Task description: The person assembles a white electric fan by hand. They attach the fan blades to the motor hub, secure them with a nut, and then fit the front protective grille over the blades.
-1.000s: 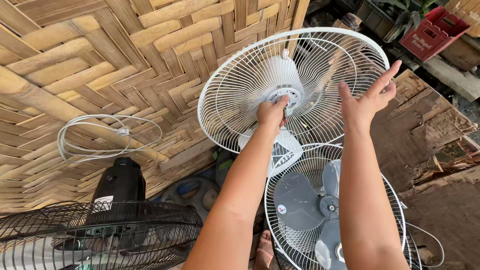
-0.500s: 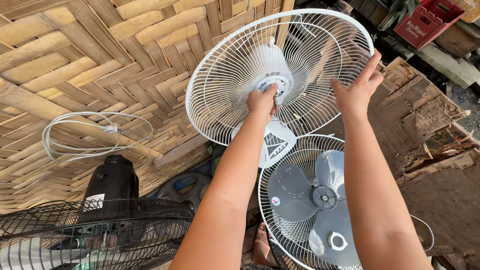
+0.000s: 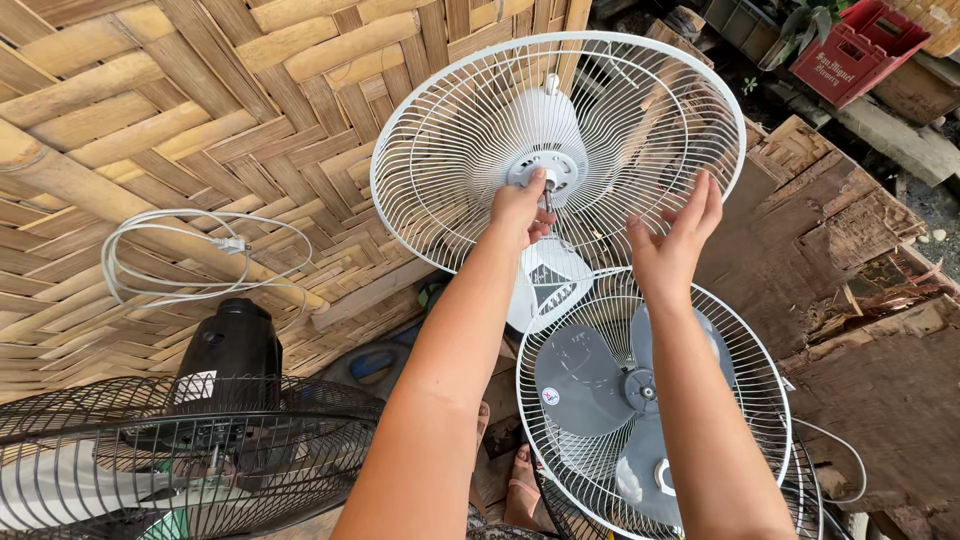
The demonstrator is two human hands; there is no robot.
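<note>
Woven bamboo wall (image 3: 200,100) backs the white fan (image 3: 557,150), held up facing the person. Left hand (image 3: 520,208) pinches its centre hub, directly ahead. Right hand (image 3: 675,235), fingers spread, rests open on the wire guard (image 3: 690,130), below the rim.
</note>
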